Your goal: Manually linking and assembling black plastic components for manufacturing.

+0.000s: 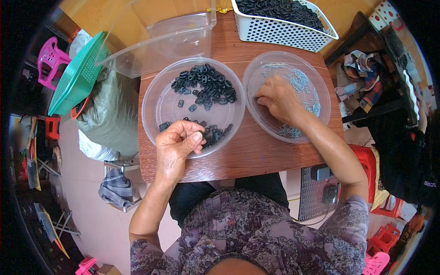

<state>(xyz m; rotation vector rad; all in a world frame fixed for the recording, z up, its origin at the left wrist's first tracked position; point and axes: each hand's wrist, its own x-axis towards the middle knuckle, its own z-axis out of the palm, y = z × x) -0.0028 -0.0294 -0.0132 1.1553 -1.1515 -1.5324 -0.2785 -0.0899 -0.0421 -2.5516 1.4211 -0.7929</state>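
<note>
My left hand (178, 141) is held over the near rim of a round clear plastic bowl (160, 110), its thumb and forefinger pinched together. Whatever sits between those fingertips is too small to make out. In that bowl lie small black plastic pieces (206, 82) with holes, one heap at the far side and another near my fingers. To the right, my right hand (278, 98) reaches down into a second clear bowl (326, 105) with its fingers curled together; their tips are partly hidden. Thin light-blue pin-like pieces (300, 81) are spread over this bowl's floor.
Both bowls stand on a brown wood-grain table (220, 169). Behind them are a white perforated basket (284, 34) full of black pieces and a large clear bin (151, 50) at the back left. A green basket (78, 75) rests beside a stuffed sack (112, 110) on the left.
</note>
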